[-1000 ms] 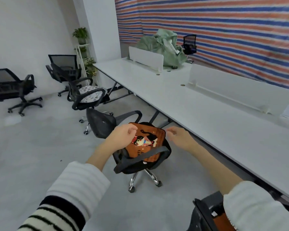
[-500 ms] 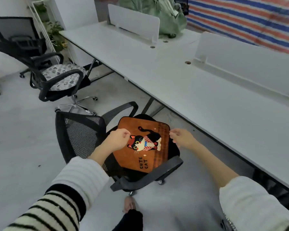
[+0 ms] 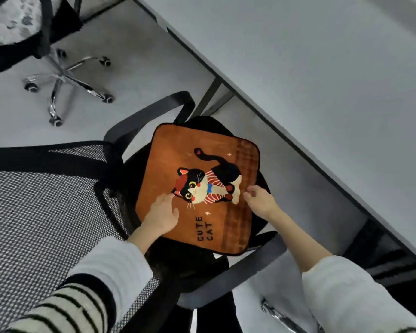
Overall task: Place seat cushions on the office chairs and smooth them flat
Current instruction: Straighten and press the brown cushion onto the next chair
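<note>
The orange cat-print cushion lay on the seat of the black office chair, under and between our two hands, its edges sitting roughly flat inside the armrests. Our left hand rested on the cushion's near-left part with fingers straight and pressing, grasping nothing. Our right hand touched the striped band at the cushion's right edge, fingers loosely bent; whether they pinched the fabric we could not tell. We judged the placing step done and the smoothing step in hand; the next move would call for sweeping both palms outward toward the corners. Beyond the right hand ran the white worktop; beyond the left hand stood a second chair already bearing a patterned cushion. Compared with half a second earlier, our left hand had opened from a closed grip to a flat press, and our view had dropped closer over the seat.
</note>
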Demonstrator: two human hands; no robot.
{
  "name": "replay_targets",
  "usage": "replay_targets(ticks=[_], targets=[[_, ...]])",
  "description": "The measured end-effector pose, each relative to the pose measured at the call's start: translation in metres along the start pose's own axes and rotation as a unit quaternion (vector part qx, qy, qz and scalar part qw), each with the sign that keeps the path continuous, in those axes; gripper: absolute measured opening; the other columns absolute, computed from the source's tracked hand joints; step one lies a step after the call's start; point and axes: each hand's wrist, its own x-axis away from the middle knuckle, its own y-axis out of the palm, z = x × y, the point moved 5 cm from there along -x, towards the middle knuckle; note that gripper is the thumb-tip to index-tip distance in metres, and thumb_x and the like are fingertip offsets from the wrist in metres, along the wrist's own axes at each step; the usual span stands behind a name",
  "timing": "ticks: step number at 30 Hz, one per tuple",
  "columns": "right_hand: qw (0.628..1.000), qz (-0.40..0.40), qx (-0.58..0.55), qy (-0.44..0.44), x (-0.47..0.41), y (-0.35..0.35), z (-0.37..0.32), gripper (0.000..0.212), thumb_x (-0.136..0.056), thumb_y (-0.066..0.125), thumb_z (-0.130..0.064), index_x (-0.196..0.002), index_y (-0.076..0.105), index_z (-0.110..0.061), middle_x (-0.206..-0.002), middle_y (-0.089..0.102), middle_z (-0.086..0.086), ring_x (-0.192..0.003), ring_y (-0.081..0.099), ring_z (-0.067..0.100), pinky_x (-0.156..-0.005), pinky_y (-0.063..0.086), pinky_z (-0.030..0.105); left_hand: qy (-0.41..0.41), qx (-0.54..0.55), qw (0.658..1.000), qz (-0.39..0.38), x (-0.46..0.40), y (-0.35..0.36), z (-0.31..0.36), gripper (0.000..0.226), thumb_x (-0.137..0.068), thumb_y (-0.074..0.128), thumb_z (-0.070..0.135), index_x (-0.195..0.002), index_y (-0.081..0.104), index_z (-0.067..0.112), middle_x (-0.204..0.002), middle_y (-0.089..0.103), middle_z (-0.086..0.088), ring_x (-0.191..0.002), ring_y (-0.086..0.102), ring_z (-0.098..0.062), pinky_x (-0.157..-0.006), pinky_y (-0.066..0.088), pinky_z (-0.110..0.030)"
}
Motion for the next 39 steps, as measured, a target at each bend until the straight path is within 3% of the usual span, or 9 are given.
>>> replay_targets(ticks=[6,11,16,21,23,28,31,35,39], targets=[[0.995,0.067,-0.054,0.058,-0.08,0.019,0.028,0.038,-0.096,0.043,-0.023,-0.13,0.046,-0.005,-0.125,0.057,0.02,-0.11,0.056,0.037,-0.089,0.045,0.038,-0.07,0.014,0.996,0.046,-0.091,0.003,-0.029,0.065,-0.097,0.04,0.015,-0.149,0.002,0.006,-0.157,-0.007,-0.014,-0.146,0.002,-0.03,-0.119,0.009,-0.038],[0.981,0.044,-0.058,0.179,-0.114,0.039,0.052,0.071,-0.096,0.042,-0.036,-0.15,0.006,-0.007,-0.151,0.026,0.021,-0.134,0.035,0.04,-0.107,0.036,0.046,-0.13,-0.022,0.989,0.073,-0.139,-0.011,-0.055,0.072,-0.096,0.04,0.019,-0.148,-0.007,0.009,-0.156,-0.007,-0.017,-0.145,0.0,-0.032,-0.117,0.011,-0.045],[0.971,0.095,-0.051,0.211,-0.131,0.035,0.054,0.052,-0.098,0.039,-0.026,-0.143,0.029,-0.003,-0.144,0.035,0.023,-0.126,0.042,0.041,-0.1,0.04,0.045,-0.161,-0.012,0.982,0.103,-0.151,-0.021,-0.06,0.072,-0.094,0.045,0.018,-0.149,-0.001,0.008,-0.147,0.018,-0.024,-0.133,0.024,-0.04,-0.108,0.028,-0.05],[0.976,0.13,-0.051,0.164,-0.123,0.024,0.037,0.045,-0.089,0.038,-0.011,-0.134,0.04,-0.009,-0.126,0.052,0.019,-0.096,0.06,0.039,-0.075,0.052,0.044,-0.091,-0.069,0.982,0.154,-0.128,-0.036,-0.037,0.032,-0.093,0.043,0.007,-0.125,0.041,0.001,-0.121,0.043,-0.024,-0.101,0.052,-0.044,-0.079,0.045,-0.048],[0.978,0.141,-0.054,0.144,-0.116,0.018,0.022,0.044,-0.088,0.038,-0.008,-0.132,0.041,-0.01,-0.125,0.052,0.019,-0.093,0.059,0.039,-0.073,0.051,0.043,-0.077,-0.074,0.984,0.143,-0.111,-0.034,-0.024,0.03,-0.092,0.043,0.005,-0.123,0.042,0.003,-0.119,0.043,-0.021,-0.095,0.055,-0.042,-0.073,0.043,-0.045],[0.983,0.173,-0.037,0.04,-0.09,-0.005,-0.034,0.04,-0.092,0.037,-0.011,-0.132,0.043,-0.01,-0.122,0.058,0.02,-0.109,0.055,0.041,-0.085,0.046,0.044,-0.083,-0.007,0.982,0.167,-0.058,-0.034,-0.002,0.052,-0.092,0.042,0.002,-0.143,0.029,0.006,-0.127,0.04,-0.019,-0.099,0.056,-0.038,-0.085,0.045,-0.043],[0.984,0.174,-0.015,-0.028,-0.082,-0.017,-0.064,0.038,-0.096,0.033,-0.014,-0.132,0.045,-0.012,-0.119,0.06,0.02,-0.108,0.057,0.04,-0.085,0.047,0.042,-0.082,0.032,0.979,0.186,-0.039,-0.032,0.011,0.057,-0.093,0.041,0.002,-0.146,0.022,0.007,-0.128,0.04,-0.018,-0.095,0.058,-0.036,-0.076,0.045,-0.036],[0.982,0.161,0.011,-0.096,-0.082,-0.021,-0.091,0.037,-0.099,0.031,-0.017,-0.132,0.047,-0.013,-0.119,0.061,0.019,-0.108,0.057,0.038,-0.086,0.045,0.039,-0.138,0.117,0.967,0.178,-0.034,-0.023,0.006,0.051,-0.091,0.043,0.004,-0.14,0.03,0.005,-0.122,0.044,-0.021,-0.098,0.057,-0.041,-0.083,0.046,-0.045],[0.986,0.144,0.006,-0.08,-0.102,-0.011,-0.089,0.037,-0.1,0.031,-0.017,-0.132,0.048,-0.011,-0.12,0.061,0.019,-0.111,0.055,0.037,-0.09,0.043,0.037,-0.198,0.109,0.966,0.129,-0.041,-0.008,-0.017,0.044,-0.089,0.045,0.001,-0.132,0.034,0.002,-0.125,0.041,-0.023,-0.101,0.055,-0.044,-0.083,0.044,-0.046]])
